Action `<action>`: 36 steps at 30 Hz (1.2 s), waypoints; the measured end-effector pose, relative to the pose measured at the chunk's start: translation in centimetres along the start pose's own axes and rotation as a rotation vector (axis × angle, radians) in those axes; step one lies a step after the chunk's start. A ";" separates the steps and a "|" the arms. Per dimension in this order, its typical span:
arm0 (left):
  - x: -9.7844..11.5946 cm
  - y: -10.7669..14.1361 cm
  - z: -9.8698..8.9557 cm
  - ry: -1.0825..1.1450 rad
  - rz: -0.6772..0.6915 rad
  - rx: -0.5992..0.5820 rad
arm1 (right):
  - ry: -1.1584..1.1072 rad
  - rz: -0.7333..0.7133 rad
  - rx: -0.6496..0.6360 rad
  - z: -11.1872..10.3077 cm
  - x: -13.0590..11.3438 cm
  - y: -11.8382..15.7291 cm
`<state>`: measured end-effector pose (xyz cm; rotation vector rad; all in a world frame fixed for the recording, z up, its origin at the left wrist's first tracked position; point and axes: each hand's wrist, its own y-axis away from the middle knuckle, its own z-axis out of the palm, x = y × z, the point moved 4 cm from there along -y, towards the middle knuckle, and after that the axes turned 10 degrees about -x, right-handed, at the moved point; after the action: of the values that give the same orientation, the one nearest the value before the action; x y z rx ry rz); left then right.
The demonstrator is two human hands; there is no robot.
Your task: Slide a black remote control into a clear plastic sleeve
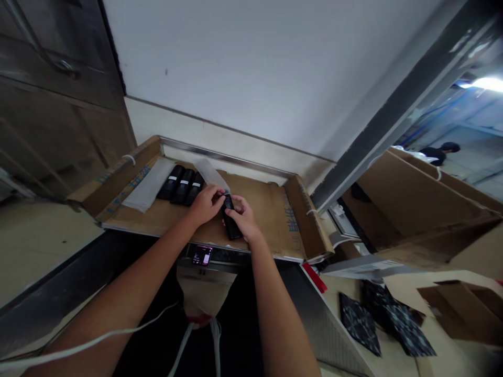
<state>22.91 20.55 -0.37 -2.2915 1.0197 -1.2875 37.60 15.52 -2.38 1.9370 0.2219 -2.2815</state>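
Remote pinched in right hand fingers over cardboard surface, long axis toward body, bag mouth gripped by left hand at far end.

A plain white plaster wall fills the upper middle of the view. To its left stands a dark wooden cabinet with a metal handle. A dark grey metal beam slants down the right side, and a bright white lamp glows in the far upper right corner. Pale beige floor tiles show at the left. A flattened brown cardboard sheet covers a metal-edged worktable against the wall.
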 end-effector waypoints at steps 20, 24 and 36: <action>-1.5 0.3 0.1 0.182 -0.173 0.002 | 0.016 0.057 -0.030 0.1 0.1 -0.3; -1.7 0.3 0.1 0.237 -0.216 0.027 | 0.016 0.061 -0.015 0.0 0.0 -0.2; -0.7 0.2 0.0 0.059 -0.113 -0.019 | -0.017 0.086 -0.035 0.0 0.2 -0.4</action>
<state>22.57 20.92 -0.86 -2.3686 0.9368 -1.4028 37.50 15.95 -2.59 1.8724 0.1717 -2.2240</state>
